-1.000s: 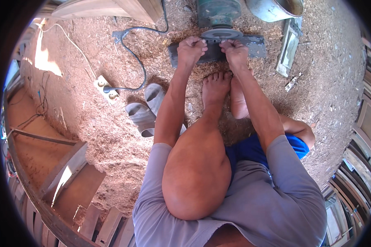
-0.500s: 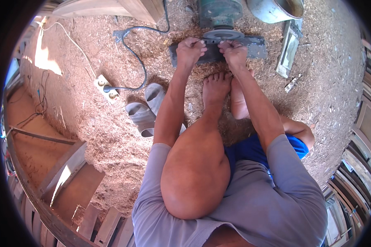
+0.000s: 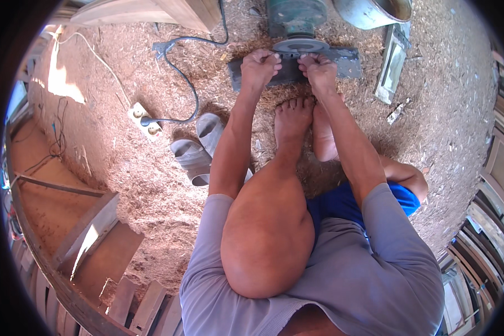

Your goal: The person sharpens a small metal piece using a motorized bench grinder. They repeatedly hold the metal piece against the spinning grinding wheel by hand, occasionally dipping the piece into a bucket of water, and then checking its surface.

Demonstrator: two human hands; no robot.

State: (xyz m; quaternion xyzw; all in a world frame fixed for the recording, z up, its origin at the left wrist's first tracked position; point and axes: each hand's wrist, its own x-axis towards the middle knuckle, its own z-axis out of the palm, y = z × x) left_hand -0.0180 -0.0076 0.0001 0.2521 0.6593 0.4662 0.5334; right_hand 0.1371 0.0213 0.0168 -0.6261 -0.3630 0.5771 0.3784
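Note:
At the far middle of the head view, a small dark metal blade with slots (image 3: 289,55) spans the space between my hands. My left hand (image 3: 259,69) pinches its left end with curled fingers. Its right end is in the closed fingers of my right hand (image 3: 320,68). Just beyond it is the round grey grinding wheel (image 3: 301,45) of a green bench grinder (image 3: 297,17). The blade lies right up against the wheel's near edge; whether they touch I cannot tell. Under both hands is a dark flat board (image 3: 348,65).
My bare feet (image 3: 293,117) are close behind the board. Grey sandals (image 3: 192,159) and a power strip (image 3: 145,121) with a dark cable lie to the left. A metal pot (image 3: 369,15) and a narrow pale-faced bar (image 3: 391,70) are at the far right. Shavings cover the ground.
Hardly anything differs. Both hands keep their hold on the blade by the wheel, and the whole view has shifted very slightly.

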